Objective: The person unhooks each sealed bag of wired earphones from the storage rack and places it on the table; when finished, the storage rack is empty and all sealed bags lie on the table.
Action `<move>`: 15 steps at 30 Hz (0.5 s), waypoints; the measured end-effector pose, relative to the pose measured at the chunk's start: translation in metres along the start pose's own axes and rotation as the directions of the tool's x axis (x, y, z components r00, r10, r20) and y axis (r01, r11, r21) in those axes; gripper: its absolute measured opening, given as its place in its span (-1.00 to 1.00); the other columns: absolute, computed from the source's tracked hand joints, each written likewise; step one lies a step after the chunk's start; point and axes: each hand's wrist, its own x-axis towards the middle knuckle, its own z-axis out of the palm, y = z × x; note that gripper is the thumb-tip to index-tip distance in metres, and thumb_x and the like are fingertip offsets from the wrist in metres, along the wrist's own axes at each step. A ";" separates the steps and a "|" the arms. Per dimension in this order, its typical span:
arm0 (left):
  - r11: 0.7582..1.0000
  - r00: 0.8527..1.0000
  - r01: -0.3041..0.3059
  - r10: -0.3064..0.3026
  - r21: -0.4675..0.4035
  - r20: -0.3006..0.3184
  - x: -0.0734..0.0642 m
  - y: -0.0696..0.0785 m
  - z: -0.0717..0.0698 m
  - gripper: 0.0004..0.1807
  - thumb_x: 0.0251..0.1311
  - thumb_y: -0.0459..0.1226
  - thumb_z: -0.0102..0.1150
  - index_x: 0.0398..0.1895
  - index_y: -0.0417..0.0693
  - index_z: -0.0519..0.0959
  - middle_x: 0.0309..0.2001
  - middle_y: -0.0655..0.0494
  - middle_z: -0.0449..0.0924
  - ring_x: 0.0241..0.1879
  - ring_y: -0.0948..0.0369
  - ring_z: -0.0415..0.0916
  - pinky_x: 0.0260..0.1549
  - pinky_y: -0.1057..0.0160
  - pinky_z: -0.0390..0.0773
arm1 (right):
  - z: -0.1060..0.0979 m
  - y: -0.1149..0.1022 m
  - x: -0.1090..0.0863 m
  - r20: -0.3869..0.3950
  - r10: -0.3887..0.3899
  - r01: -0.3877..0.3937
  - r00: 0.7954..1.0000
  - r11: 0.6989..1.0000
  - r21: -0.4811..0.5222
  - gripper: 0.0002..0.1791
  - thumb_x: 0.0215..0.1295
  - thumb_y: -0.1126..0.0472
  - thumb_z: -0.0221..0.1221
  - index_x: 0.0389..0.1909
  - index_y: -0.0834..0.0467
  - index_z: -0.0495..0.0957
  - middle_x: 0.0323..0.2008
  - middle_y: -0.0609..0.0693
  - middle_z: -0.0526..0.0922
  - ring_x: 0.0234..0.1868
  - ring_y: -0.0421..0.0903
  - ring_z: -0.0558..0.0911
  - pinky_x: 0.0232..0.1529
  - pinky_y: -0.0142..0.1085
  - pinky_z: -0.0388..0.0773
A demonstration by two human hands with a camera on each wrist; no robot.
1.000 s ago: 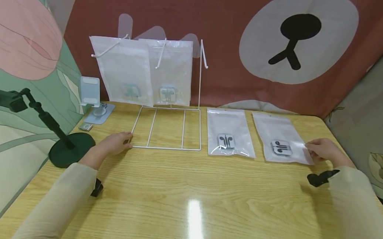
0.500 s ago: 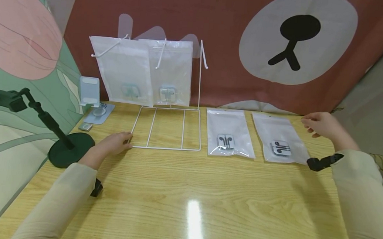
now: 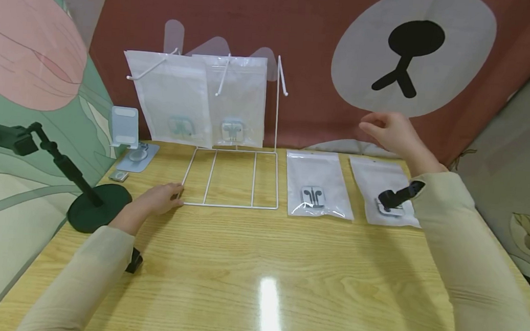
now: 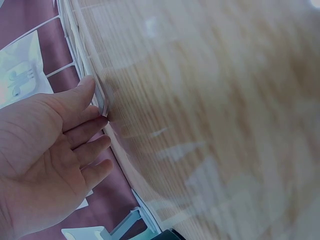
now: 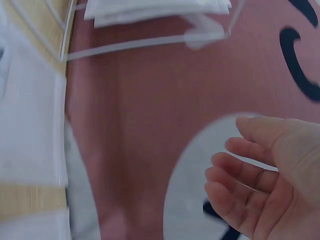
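My left hand (image 3: pixel 154 200) pinches the front left corner of a white wire display rack (image 3: pixel 231 205) between thumb and fingers; the left wrist view shows the thumb (image 4: pixel 87 86) on the wire. Two white zip bags (image 3: pixel 170 92) hang from the rack's hooks, each with a boxed set of earphones inside. To the rack's right lie two more such bags, one nearer (image 3: pixel 308 168) and one farther right (image 3: pixel 375 176). Above them, in the air, my right hand (image 3: pixel 395 136) has loosely bent fingers and holds nothing. Its wrist camera partly covers the farther bag's earphones (image 3: pixel 391 211).
A dark green stand (image 3: pixel 98 207) with a jointed arm rises at the left. Behind it are a light blue phone stand (image 3: pixel 125 127) and a small square item (image 3: pixel 118 176). A printed curtain (image 3: pixel 316 30) hangs right behind the table (image 3: pixel 221 265).
My right hand has let go of the far right bag's lower corner, risen, and moved left above the bags. My left hand stays at the rack's corner.
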 end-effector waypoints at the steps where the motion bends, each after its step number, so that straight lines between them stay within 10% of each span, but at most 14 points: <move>1: 1.000 1.000 -0.001 0.001 0.001 -0.001 0.000 0.000 0.000 -0.44 0.34 -0.26 -0.02 0.27 -0.48 0.18 0.27 -0.44 0.08 0.22 -0.30 0.07 0.15 -0.18 0.15 | 0.004 -0.007 0.005 0.005 -0.011 0.011 1.000 1.000 0.020 -0.46 0.34 -0.08 0.00 0.11 0.26 0.45 -0.08 0.22 0.54 -0.31 0.01 0.52 -0.42 -0.30 0.50; 15: 1.000 1.000 0.000 -0.001 -0.005 -0.007 -0.002 0.001 0.001 -0.43 0.34 -0.25 -0.02 0.28 -0.47 0.18 0.27 -0.43 0.09 0.22 -0.28 0.09 0.15 -0.16 0.16 | 0.074 -0.078 0.056 0.099 -0.048 0.025 0.994 0.975 0.223 -0.44 0.28 -0.04 0.11 0.23 0.14 0.35 0.02 0.09 0.49 -0.11 -0.01 0.54 -0.24 -0.21 0.59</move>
